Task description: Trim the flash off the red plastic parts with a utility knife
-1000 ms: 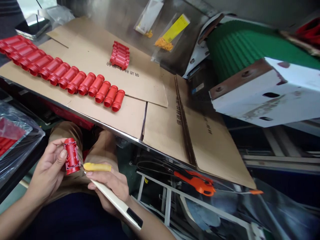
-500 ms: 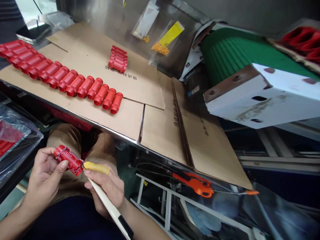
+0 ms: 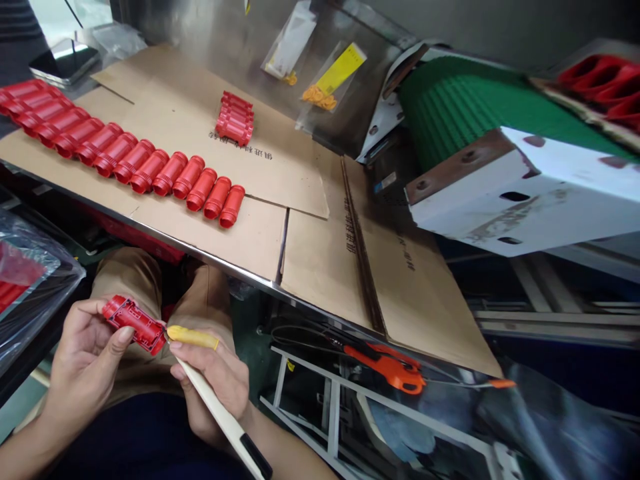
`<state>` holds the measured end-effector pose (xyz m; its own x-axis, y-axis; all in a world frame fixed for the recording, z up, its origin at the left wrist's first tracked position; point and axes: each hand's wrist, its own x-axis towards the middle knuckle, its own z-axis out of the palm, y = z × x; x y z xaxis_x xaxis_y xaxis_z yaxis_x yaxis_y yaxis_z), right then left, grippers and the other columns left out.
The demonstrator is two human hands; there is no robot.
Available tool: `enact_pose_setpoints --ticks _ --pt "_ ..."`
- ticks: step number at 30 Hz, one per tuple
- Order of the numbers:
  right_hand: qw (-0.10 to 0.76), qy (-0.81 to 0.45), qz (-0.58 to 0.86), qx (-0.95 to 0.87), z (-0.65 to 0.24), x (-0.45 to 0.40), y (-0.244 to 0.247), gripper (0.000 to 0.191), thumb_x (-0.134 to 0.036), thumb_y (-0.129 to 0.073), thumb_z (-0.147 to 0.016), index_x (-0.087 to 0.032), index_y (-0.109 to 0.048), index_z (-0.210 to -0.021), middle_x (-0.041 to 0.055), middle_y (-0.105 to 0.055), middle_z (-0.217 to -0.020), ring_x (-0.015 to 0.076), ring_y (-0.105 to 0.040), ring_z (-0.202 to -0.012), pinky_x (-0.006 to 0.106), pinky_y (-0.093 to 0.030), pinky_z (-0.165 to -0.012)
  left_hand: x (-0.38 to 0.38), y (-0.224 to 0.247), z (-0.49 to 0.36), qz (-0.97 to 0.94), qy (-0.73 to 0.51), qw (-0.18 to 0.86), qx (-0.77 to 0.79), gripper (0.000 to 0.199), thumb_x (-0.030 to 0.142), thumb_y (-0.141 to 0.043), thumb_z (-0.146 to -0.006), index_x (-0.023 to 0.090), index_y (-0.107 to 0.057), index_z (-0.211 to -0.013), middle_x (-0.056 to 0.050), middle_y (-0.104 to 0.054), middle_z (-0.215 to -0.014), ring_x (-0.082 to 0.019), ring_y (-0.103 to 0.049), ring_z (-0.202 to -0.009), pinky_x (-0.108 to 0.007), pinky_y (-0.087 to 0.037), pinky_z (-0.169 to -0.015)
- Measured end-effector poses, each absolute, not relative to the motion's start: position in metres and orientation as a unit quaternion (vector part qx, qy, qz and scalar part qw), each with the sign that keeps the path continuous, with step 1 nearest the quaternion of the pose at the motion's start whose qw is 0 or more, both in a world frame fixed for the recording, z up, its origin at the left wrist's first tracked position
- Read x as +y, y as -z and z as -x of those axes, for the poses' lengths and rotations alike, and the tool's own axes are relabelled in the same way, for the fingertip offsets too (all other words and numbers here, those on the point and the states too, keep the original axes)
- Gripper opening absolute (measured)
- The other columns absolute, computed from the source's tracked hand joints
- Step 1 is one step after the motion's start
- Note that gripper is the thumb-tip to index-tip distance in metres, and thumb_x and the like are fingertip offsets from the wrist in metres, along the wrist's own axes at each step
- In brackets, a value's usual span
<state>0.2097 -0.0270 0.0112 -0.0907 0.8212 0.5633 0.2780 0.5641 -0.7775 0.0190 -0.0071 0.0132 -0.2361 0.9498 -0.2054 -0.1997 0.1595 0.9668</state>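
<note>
Over my lap, my left hand (image 3: 86, 363) grips a red plastic half-shell (image 3: 137, 325) between thumb and fingers. The shell's hollow inner side faces up, and dark lines run along its rims. My right hand (image 3: 223, 377) is closed around a slim, pale-handled tool (image 3: 213, 410) with a black band near its rear end. A yellow finger cot (image 3: 193, 336) covers one finger of that hand. The tool's small dark tip meets, or nearly meets, the shell's right end; its exact kind is too small to tell.
Red ribbed tubes (image 3: 145, 170) stand in a long row on cardboard (image 3: 250, 247) over the bench. More red pieces (image 3: 235, 119) lie behind. Rightward are a green ribbed conveyor belt (image 3: 450, 100), its white frame (image 3: 540, 200) and an orange-handled tool (image 3: 395, 373) under the bench edge.
My left hand has shifted the red half-shell slightly left and down and tilted it a little. My right hand and the pale-handled tool stay almost in place.
</note>
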Motion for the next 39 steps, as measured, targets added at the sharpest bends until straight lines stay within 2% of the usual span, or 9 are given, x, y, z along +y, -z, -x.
enact_pose_setpoints --ticks 9,12,15,19,24,28,33,36,39 --pt "0.521 -0.304 0.405 -0.688 -0.218 -0.028 -0.018 0.023 -0.013 -0.068 -0.108 -0.017 -0.071 -0.131 0.0174 -0.083 -0.12 0.0289 -0.083 -0.118 0.043 -0.073 -0.098 -0.007 0.0 -0.012 -0.335 -0.582 0.52 0.528 0.031 0.036 -0.097 -0.089 0.027 -0.072 -0.106 -0.001 -0.083 -0.114 -0.018 -0.08 -0.102 -0.021 -0.066 -0.088" --pt "0.496 -0.308 0.38 -0.717 -0.225 -0.019 -0.019 0.019 -0.016 -0.067 -0.11 -0.017 -0.069 -0.129 0.0156 -0.083 -0.116 0.0266 -0.082 -0.113 0.042 -0.072 -0.099 -0.005 -0.002 -0.013 -0.344 -0.582 0.514 0.528 0.033 0.035 -0.099 -0.086 0.025 -0.074 -0.104 0.0 -0.082 -0.105 -0.014 -0.079 -0.09 -0.015 -0.066 -0.082" --pt "0.435 -0.221 0.334 -0.806 -0.231 -0.011 -0.018 0.025 -0.009 -0.067 -0.108 -0.012 -0.067 -0.133 0.0176 -0.083 -0.11 0.0271 -0.08 -0.106 0.041 -0.072 -0.093 -0.002 -0.004 -0.014 -0.348 -0.579 0.516 0.527 0.034 0.035 -0.101 -0.084 0.025 -0.074 -0.102 0.003 -0.08 -0.093 -0.011 -0.077 -0.081 -0.013 -0.065 -0.076" --pt "0.387 -0.134 0.314 -0.857 -0.234 -0.008 -0.017 0.021 -0.007 -0.066 -0.108 -0.006 -0.071 -0.128 0.0215 -0.083 -0.106 0.0286 -0.077 -0.097 0.041 -0.072 -0.085 0.002 -0.006 -0.014 -0.338 -0.564 0.546 0.519 0.031 0.036 -0.099 -0.087 0.024 -0.075 -0.103 0.001 -0.083 -0.093 -0.014 -0.081 -0.079 -0.017 -0.068 -0.076" --pt "0.485 -0.368 0.365 -0.704 -0.233 -0.008 -0.014 0.008 -0.021 -0.068 -0.113 -0.017 -0.072 -0.119 0.0125 -0.085 -0.109 0.0221 -0.083 -0.102 0.037 -0.07 -0.095 0.0 -0.007 -0.011 -0.369 -0.561 0.529 0.52 0.029 0.034 -0.096 -0.089 0.024 -0.076 -0.107 0.0 -0.083 -0.097 -0.016 -0.082 -0.081 -0.02 -0.07 -0.076" --pt "0.478 -0.598 0.407 -0.499 -0.228 -0.007 -0.009 0.029 -0.05 -0.075 -0.109 -0.021 -0.072 -0.109 0.0081 -0.086 -0.1 0.0204 -0.084 -0.086 0.037 -0.071 -0.084 -0.005 -0.005 -0.01 -0.444 -0.552 0.468 0.528 0.023 0.026 -0.09 -0.095 0.024 -0.075 -0.112 -0.001 -0.082 -0.104 -0.013 -0.082 -0.085 -0.016 -0.068 -0.081" --pt "0.519 -0.732 0.338 -0.283 -0.214 -0.006 0.003 0.036 -0.05 -0.093 -0.095 -0.021 -0.074 -0.104 0.0045 -0.085 -0.092 0.0152 -0.079 -0.077 0.03 -0.067 -0.08 -0.005 0.004 -0.01 -0.514 -0.563 0.405 0.505 0.027 0.018 -0.088 -0.094 0.024 -0.076 -0.117 -0.004 -0.079 -0.118 -0.016 -0.082 -0.097 -0.02 -0.069 -0.087" --pt "0.464 -0.842 0.214 -0.175 -0.212 -0.014 0.006 0.038 -0.05 -0.096 -0.091 -0.021 -0.073 -0.098 0.0023 -0.083 -0.082 0.0135 -0.076 -0.067 0.024 -0.064 -0.067 -0.003 0.006 -0.009 -0.488 -0.563 0.419 0.518 0.026 0.023 -0.09 -0.093 0.024 -0.075 -0.114 -0.005 -0.08 -0.113 -0.018 -0.082 -0.094 -0.023 -0.07 -0.083" --pt "0.368 -0.893 0.057 -0.254 -0.222 -0.022 0.001 0.045 -0.061 -0.091 -0.092 -0.021 -0.071 -0.087 0.0037 -0.079 -0.07 0.0182 -0.074 -0.055 0.029 -0.065 -0.056 0.002 0.001 -0.01 -0.397 -0.555 0.501 0.532 0.026 0.031 -0.093 -0.091 0.025 -0.075 -0.108 -0.003 -0.079 -0.099 -0.016 -0.079 -0.079 -0.023 -0.069 -0.074"
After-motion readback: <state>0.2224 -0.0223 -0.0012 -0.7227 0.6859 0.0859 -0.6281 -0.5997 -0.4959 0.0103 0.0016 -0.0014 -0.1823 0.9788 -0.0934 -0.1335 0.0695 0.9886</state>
